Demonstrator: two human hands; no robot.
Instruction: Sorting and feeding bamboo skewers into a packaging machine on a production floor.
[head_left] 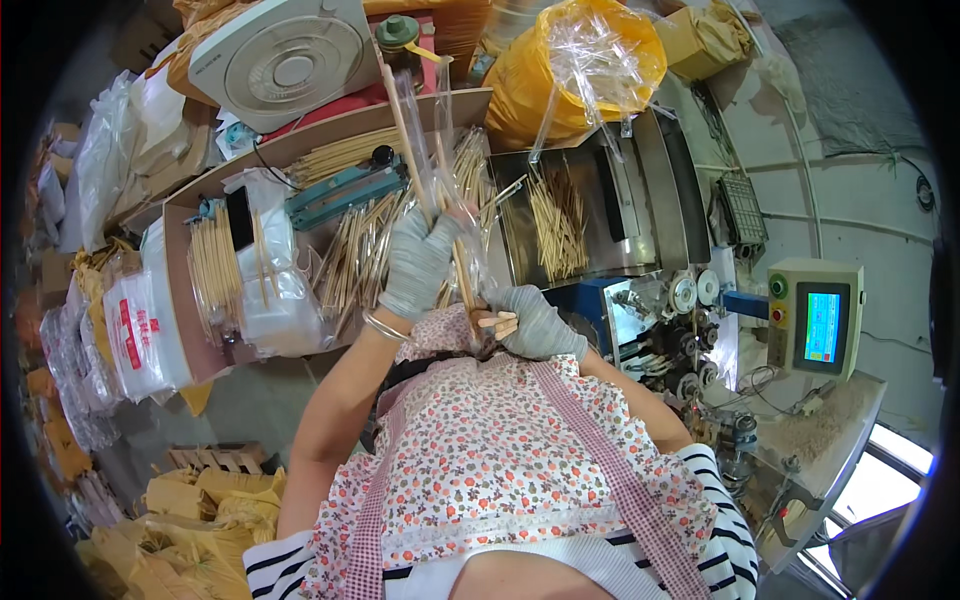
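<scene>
the left hand (418,262), gloved, is clamped around the upper part of a bundle of sticks (432,190) in a clear sleeve (440,120), held upright over the tray (330,250). the right hand (540,322), also gloved, is closed on the bundle's lower end, nearer the body than the tray, where a few stick ends poke out past its fingers.

the risk, as i judge it: the sleeve is thin and slack, so if either grip eases, sticks could slide out the bottom and scatter among the loose ones already lying in the tray; a tilt of the bundle could catch the sleeve's top on the fan (285,60) just beyond the tray.

the bench (200,190) is a crowded cardboard-walled tray of loose sticks, with a blue sealer (345,192) in it. right of the tray stands a steel hopper (600,200) holding more sticks, then a machine with a lit screen (822,325). behind the hopper sits a yellow bag (530,90). left of the tray lie stacked packets (135,335); below them on the floor, yellow sacks (200,500).
</scene>
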